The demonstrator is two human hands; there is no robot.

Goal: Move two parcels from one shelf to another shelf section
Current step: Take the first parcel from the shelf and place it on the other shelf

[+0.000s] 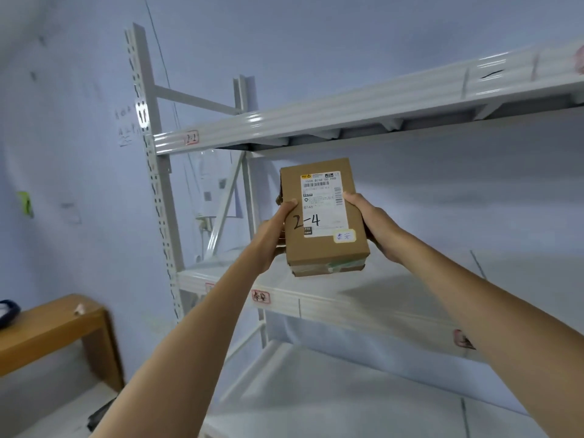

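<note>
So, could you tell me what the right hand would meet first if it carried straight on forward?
Probably nothing soon: past the right hand gripping the parcel, the shelf bay looks bare until the back wall, though depth is unclear.

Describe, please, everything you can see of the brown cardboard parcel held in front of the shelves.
The brown cardboard parcel is a small rectangular box, closed, with a white printed shipping label carrying barcodes, "2-4" handwritten in black marker, and a small pale sticker near its lower corner. Tape shows along its bottom edge, where a second cardboard layer seems to sit beneath. It is held in the air, tilted slightly, between the left hand and right hand, above the white metal shelf.
</note>
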